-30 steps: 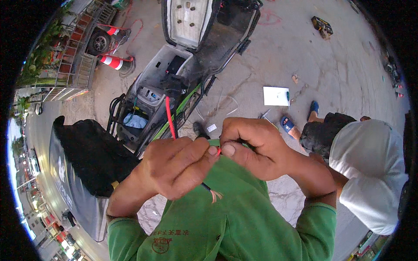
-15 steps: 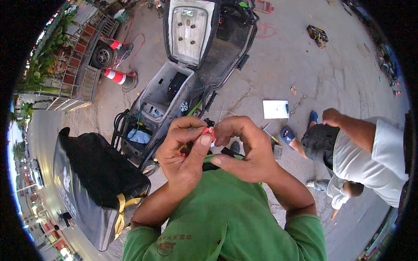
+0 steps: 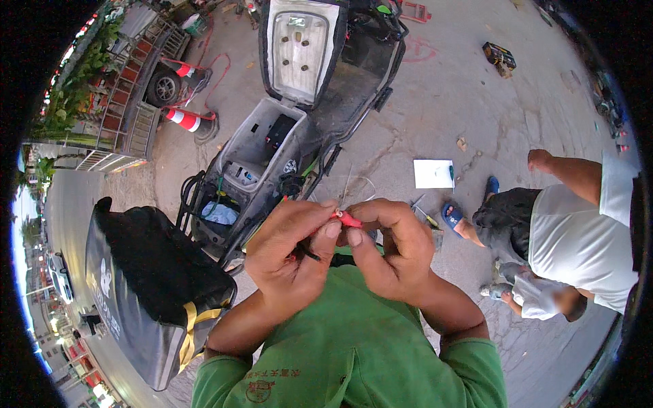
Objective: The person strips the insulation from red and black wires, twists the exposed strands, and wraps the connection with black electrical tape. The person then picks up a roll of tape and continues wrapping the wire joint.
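In front of my green shirt, both hands meet at a small red sleeve with a bit of metal at its left end. My right hand pinches the sleeve between thumb and forefinger. My left hand is closed at the metal end, thumb and forefinger pressed together; what exactly they grip is partly hidden. A short black cable end sticks out below the left fingers. Just beyond stands an electric scooter with its seat raised and a grey storage bin exposed.
A black padded box with a yellow strap stands at left. Striped traffic cones are near a fence. On the pavement lie a white sheet, a screwdriver and a black box. At right are a person and a smaller one.
Both hands have shifted slightly to the right. The red sleeve now points toward my right hand, whose fingers have closed on it. The person at right has moved an arm.
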